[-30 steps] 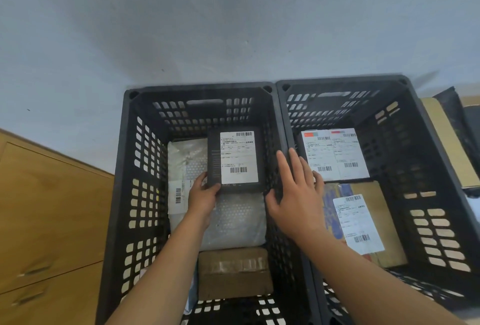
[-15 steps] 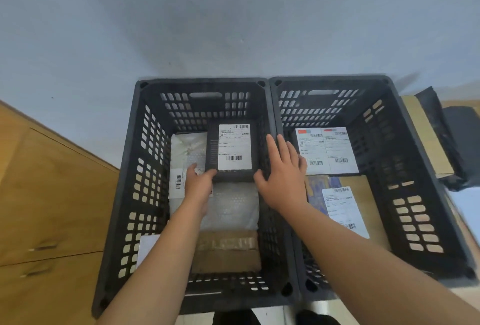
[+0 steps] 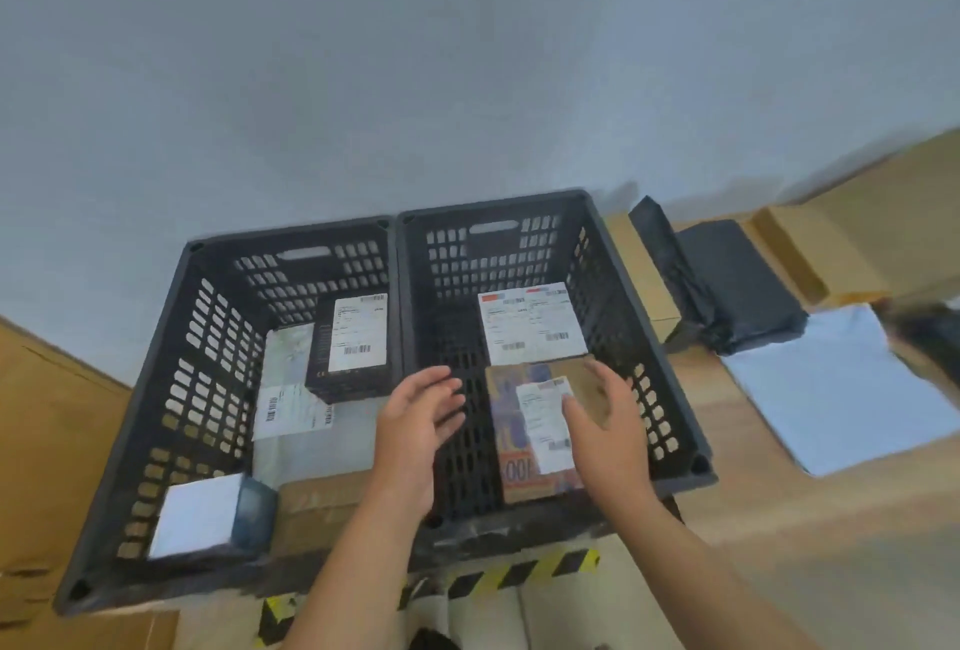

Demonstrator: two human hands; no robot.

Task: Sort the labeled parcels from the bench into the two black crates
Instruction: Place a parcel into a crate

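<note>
Both hands hold nothing. The left hand [image 3: 421, 420] hangs with fingers loosely spread over the wall shared by the two crates. The right hand [image 3: 608, 420] is equally wide, above the near half of the right crate [image 3: 662, 379]. Beyond and left of the left hand, a black box [image 3: 353, 342] with a white label lies in the left crate [image 3: 176, 389] on a white bag [image 3: 291, 410]. Below the right hand's fingers lies a brown parcel [image 3: 519, 441], and beyond it a parcel with two white labels [image 3: 530, 322]. Well right of that hand, a black bag [image 3: 737, 285] and a pale mailer [image 3: 831, 389] lie on the worktop [image 3: 753, 498].
</note>
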